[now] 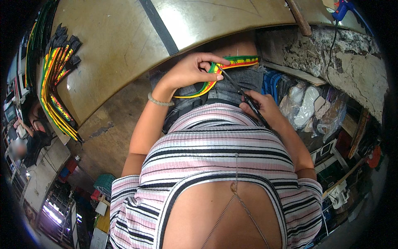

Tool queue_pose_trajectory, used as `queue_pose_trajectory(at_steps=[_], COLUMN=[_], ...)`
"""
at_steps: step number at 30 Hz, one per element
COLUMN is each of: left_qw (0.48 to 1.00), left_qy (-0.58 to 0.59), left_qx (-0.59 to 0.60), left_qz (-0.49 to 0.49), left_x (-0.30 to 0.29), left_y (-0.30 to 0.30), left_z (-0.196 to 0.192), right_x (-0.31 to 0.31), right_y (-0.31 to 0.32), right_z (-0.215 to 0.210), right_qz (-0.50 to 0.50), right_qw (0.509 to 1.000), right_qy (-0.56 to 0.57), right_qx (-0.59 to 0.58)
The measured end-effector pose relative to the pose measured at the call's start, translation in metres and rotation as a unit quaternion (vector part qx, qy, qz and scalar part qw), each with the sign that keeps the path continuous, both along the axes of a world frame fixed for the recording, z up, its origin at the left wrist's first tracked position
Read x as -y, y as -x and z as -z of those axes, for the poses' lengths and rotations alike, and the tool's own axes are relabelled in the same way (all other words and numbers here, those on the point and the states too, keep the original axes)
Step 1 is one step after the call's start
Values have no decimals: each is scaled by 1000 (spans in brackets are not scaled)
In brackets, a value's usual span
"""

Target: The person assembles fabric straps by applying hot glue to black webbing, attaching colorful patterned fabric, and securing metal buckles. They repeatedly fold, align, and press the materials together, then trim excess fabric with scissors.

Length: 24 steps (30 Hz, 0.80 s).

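Observation:
A green, yellow and red patterned strap point(244, 62) lies across my lap. One end reaches right over my thigh, and the rest curls down below my left hand point(194, 71). That hand is closed, pinching the strap between thumb and fingers. My right hand point(263, 107) is wrapped round a slim dark pair of scissors point(236, 86), seen nearly edge-on. Their narrow tip points up and left and meets the strap beside my left fingertips. Whether the blades are apart I cannot make out.
On the table point(112, 45) ahead lie a bundle of similar straps point(52, 79), a black strip point(159, 27), a wooden stick point(299, 18) and a blue glue gun point(342, 10). Plastic-wrapped footwear point(307, 106) sits at the right, by a rough wall point(356, 62). Another person is at far left.

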<state>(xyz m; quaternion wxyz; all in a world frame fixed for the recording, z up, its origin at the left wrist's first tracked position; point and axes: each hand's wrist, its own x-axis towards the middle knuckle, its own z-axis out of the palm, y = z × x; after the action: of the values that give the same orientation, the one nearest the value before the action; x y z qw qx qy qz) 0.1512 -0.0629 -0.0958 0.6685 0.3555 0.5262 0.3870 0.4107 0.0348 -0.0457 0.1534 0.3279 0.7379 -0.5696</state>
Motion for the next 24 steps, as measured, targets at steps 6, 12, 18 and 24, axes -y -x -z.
queue_pose_trajectory(at_steps=[6,12,18,24], left_qw=[999,993,999,995], left_qy=[30,35,28,-7], left_qx=[28,96,12,14], left_qz=[-19,-56,-25,-94], left_x=[0,6,13,39], left_y=[3,7,-5,-12], left_z=[1,3,-32,-90], right_x=[2,-18,-93,-282], right_y=[-5,-34,6,109], right_z=[7,-10,-82,-97], right_qz=[-1,51,330,315], right_qw=[999,994,865,808], right_qy=[-9,-85,-308,-478], right_qx=[36,36,-217,-142])
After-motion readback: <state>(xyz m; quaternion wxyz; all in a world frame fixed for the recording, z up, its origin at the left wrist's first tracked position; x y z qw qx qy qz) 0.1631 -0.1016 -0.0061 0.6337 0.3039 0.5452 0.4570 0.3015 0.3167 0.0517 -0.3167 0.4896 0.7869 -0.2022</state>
